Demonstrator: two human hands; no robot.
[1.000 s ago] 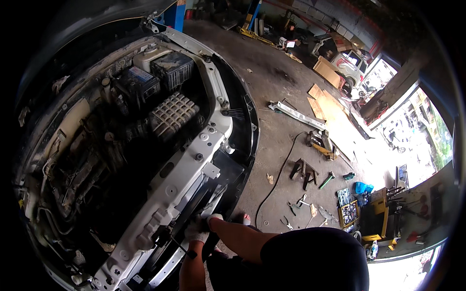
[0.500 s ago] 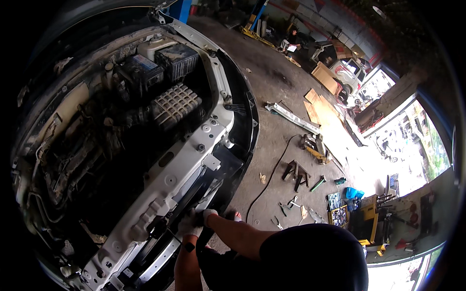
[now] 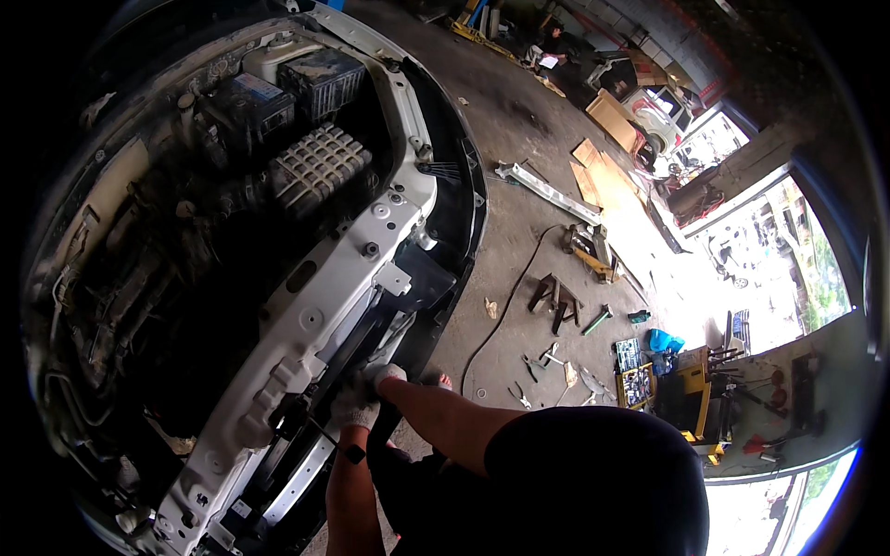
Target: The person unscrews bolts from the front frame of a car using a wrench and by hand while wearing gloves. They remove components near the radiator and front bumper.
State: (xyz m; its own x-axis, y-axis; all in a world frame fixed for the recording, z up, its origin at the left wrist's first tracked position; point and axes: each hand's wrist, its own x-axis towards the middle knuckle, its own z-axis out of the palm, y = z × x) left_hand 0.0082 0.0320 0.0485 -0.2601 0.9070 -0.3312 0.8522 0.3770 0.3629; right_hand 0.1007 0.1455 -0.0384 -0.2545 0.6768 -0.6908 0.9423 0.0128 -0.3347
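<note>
The hole-pierced, white metal crossbar (image 3: 332,293) lies beside the gloved left hand (image 3: 355,406) and right hand (image 3: 386,374); I cannot tell either grip's closure.

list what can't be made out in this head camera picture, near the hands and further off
Head view:
- Left hand and right hand: fingertips lost in shade among the car's front parts; whether they grip anything can't be told.
- Engine bay: its depths are hidden by dark shadow.
- Open tool case: pieces too small to identify.
- Yard outside: washed out by glare.
</note>
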